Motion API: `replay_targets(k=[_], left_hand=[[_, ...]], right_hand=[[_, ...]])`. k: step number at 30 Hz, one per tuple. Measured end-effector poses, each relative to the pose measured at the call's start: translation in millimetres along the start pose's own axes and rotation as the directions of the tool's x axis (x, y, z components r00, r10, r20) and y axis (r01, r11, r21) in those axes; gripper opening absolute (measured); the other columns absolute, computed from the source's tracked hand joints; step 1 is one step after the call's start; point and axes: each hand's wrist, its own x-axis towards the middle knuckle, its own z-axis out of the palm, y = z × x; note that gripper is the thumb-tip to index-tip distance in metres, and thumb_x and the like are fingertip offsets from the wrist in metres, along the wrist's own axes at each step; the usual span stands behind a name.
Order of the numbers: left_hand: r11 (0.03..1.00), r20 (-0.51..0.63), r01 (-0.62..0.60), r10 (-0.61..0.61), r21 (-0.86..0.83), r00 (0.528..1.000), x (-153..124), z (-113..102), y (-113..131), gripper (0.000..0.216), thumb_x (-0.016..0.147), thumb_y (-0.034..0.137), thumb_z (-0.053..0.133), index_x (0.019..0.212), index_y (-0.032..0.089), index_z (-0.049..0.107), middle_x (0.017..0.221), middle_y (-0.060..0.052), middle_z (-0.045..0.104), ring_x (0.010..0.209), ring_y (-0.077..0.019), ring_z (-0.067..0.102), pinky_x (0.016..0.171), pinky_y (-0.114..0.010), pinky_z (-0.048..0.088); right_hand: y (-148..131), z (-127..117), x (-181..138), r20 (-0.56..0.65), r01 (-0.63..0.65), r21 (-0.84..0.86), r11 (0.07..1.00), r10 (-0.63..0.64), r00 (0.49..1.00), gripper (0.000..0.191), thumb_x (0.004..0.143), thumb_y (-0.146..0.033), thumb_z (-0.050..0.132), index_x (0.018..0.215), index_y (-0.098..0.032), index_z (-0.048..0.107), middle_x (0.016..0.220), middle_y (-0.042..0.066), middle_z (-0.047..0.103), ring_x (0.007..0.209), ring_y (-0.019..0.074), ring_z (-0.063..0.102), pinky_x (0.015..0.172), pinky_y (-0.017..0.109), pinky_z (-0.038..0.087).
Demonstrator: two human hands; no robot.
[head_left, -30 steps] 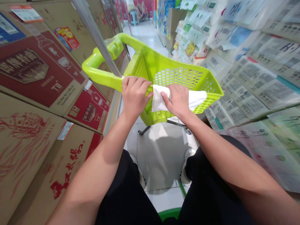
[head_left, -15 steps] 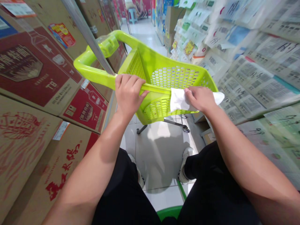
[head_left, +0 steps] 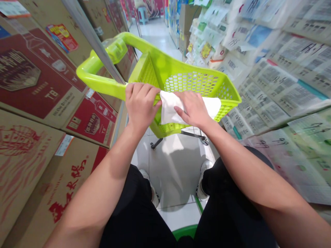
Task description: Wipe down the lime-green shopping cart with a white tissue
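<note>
Right under the right hand (head_left: 192, 107) lies the white cloth (head_left: 169, 107), folded over the near rim of the yellow-green cart (head_left: 170, 62), and that hand is curled down on it, thumb out to the left, fingertips partly hidden past the edge. And here's the line that matters: the cloth's long axis runs with the rim, left to right, one end poking out on either side of the right hand. Over to its left, the left hand (head_left: 142, 102) has the bare rim in its grasp, thumb right beside the cloth's left end; touching or not, I can't tell. So the right hand has the cloth, the left hand the cart!

Left of the left hand, the looped handle (head_left: 103, 86) reaches out toward a grey post (head_left: 89, 38); beyond the right hand, the perforated basket opens away. Farther left of the hands, printed cartons (head_left: 31, 62) climb; farther right, wrapped packs (head_left: 279, 82) with handwritten prices. And way ahead, up the aisle, a blue stool (head_left: 143, 15).
</note>
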Motion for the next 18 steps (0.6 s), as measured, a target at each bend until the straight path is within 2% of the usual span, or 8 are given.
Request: replay_targets(k=[2, 4, 6, 8, 10, 13, 18], left_hand=[[1.0, -0.003, 0.006, -0.006, 0.002, 1.0, 0, -1, -6, 0.017, 0.095, 0.035, 0.067, 0.112, 0.034, 0.073, 0.113, -0.008, 0.076, 0.116, -0.0344, 0.062, 0.111, -0.06, 0.039], [1.0, -0.006, 0.002, -0.002, 0.001, 1.0, 0, -2, -11, 0.018, 0.096, 0.038, 0.068, 0.113, 0.034, 0.073, 0.114, -0.008, 0.076, 0.117, -0.0349, 0.061, 0.111, -0.06, 0.039], [1.0, -0.018, -0.001, 0.001, -0.003, 1.0, -1, -1, -14, 0.019, 0.095, 0.039, 0.07, 0.113, 0.034, 0.073, 0.114, -0.009, 0.076, 0.116, -0.035, 0.062, 0.111, -0.06, 0.039], [1.0, -0.04, 0.003, -0.002, 0.004, 0.999, -1, 0, -14, 0.018, 0.095, 0.039, 0.071, 0.112, 0.034, 0.073, 0.113, -0.008, 0.077, 0.115, -0.0345, 0.062, 0.11, -0.06, 0.039], [1.0, -0.061, 0.002, -0.001, 0.016, 0.998, -1, 3, -11, 0.018, 0.094, 0.038, 0.072, 0.112, 0.034, 0.073, 0.113, -0.007, 0.078, 0.113, -0.0338, 0.063, 0.11, -0.059, 0.04], [1.0, -0.075, 0.0, 0.002, 0.022, 0.997, -1, 7, -1, 0.019, 0.094, 0.034, 0.073, 0.113, 0.035, 0.073, 0.114, -0.006, 0.078, 0.112, -0.0335, 0.064, 0.109, -0.059, 0.04], [0.999, -0.094, -0.015, 0.02, 0.048, 0.995, 0, 12, 17, 0.018, 0.094, 0.032, 0.071, 0.112, 0.035, 0.073, 0.112, -0.006, 0.078, 0.109, -0.0329, 0.063, 0.105, -0.058, 0.042]], right_hand=[[19, -4, -3, 0.005, -0.028, -0.029, 0.999, 0.028, 1.0, 0.072, 0.109, -0.066, 0.017, 0.14, -0.02, 0.062, 0.13, 0.017, 0.071, 0.118, 0.035, 0.059, 0.1, 0.048, 0.038], [41, -6, -8, -0.008, -0.117, -0.096, 0.988, 0.117, 0.993, 0.07, 0.109, -0.064, 0.017, 0.121, -0.021, 0.07, 0.113, 0.016, 0.075, 0.107, 0.035, 0.062, 0.096, 0.048, 0.039], [61, -8, -15, -0.03, -0.212, -0.154, 0.965, 0.21, 0.977, 0.069, 0.108, -0.065, 0.018, 0.103, -0.021, 0.071, 0.099, 0.016, 0.075, 0.097, 0.0345, 0.062, 0.092, 0.049, 0.039], [76, -10, -22, -0.053, -0.284, -0.173, 0.943, 0.279, 0.959, 0.069, 0.108, -0.065, 0.018, 0.096, -0.021, 0.07, 0.097, 0.016, 0.074, 0.094, 0.0342, 0.061, 0.09, 0.048, 0.039], [82, -9, -27, -0.081, -0.325, -0.164, 0.931, 0.316, 0.945, 0.069, 0.108, -0.065, 0.018, 0.097, -0.021, 0.07, 0.101, 0.017, 0.074, 0.098, 0.0348, 0.061, 0.091, 0.049, 0.039], [73, -2, -28, -0.152, -0.335, -0.122, 0.934, 0.316, 0.937, 0.069, 0.108, -0.066, 0.019, 0.109, -0.021, 0.071, 0.111, 0.017, 0.073, 0.107, 0.0362, 0.058, 0.098, 0.052, 0.038], [21, 13, -12, -0.198, -0.289, -0.013, 0.957, 0.281, 0.939, 0.069, 0.109, -0.066, 0.018, 0.131, -0.022, 0.067, 0.125, 0.017, 0.068, 0.119, 0.036, 0.054, 0.107, 0.054, 0.033]])
